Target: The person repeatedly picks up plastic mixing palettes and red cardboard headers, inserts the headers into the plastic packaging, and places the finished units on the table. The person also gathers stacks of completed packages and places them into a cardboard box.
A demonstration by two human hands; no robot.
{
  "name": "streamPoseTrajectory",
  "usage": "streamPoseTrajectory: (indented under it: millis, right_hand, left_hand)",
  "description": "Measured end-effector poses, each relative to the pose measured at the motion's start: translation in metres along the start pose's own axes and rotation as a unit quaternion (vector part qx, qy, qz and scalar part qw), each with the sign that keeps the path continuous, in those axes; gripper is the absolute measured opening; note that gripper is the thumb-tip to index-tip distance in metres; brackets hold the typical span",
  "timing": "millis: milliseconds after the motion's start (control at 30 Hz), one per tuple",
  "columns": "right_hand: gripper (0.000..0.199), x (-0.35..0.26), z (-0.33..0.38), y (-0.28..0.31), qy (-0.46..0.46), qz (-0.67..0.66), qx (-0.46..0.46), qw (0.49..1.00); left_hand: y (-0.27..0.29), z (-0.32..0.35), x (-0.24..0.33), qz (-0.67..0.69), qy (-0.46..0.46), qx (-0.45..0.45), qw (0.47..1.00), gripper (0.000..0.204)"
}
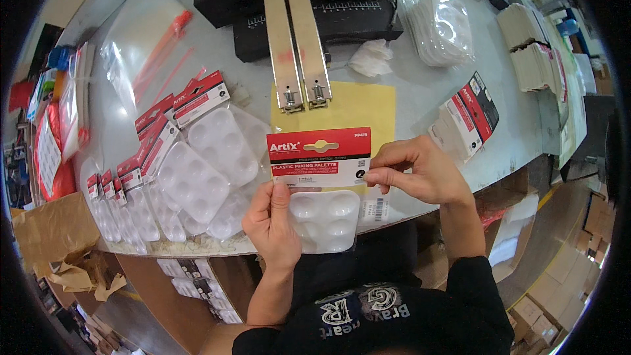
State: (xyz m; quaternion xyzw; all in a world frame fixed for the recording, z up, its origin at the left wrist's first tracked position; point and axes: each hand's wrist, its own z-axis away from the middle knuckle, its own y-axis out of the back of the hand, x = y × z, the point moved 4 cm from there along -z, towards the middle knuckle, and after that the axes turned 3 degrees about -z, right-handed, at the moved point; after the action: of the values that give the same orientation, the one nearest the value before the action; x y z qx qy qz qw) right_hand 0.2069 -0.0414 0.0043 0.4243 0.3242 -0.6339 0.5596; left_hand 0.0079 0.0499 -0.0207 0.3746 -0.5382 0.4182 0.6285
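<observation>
In front of me I hold up a white plastic paint palette (327, 220) with round wells, in a clear bag topped by a folded red, black and white header card (309, 169). My left hand (273, 223) pinches the card's lower left corner between thumb and fingers. At the card's right edge, my right hand (417, 171) closes thumb and fingertips on it. The palette hangs below the card near the table's front edge. Just beyond the card lies a yellow sheet (365, 105), partly under the metal arms (299, 46) of a black machine (296, 0).
Several carded palettes (194, 181) lie overlapping on the left. A stack of header cards (467, 115) rests on the right. Farther back are bagged palettes (439, 29), crumpled plastic (371, 58) and clear bags (141, 46). Below the table's edge stands an open cardboard box (158, 283).
</observation>
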Motion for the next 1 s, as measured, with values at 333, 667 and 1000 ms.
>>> streamPoseTrajectory:
  millis: [333,667,1000]
  right_hand:
    - [0.012,0.013,0.002,-0.006,0.042,-0.043,0.039,0.997]
    - [0.01,0.015,0.009,-0.017,0.054,-0.05,0.066,0.995]
    - [0.011,0.035,-0.07,-0.02,0.078,-0.323,0.182,0.926]
  left_hand:
    - [0.002,0.0,-0.003,-0.012,-0.017,0.011,1.0,0.023]
    - [0.01,0.01,-0.002,-0.114,0.001,0.018,0.993,0.023]
    - [-0.018,-0.066,-0.014,-0.177,-0.053,0.031,0.982,0.031]
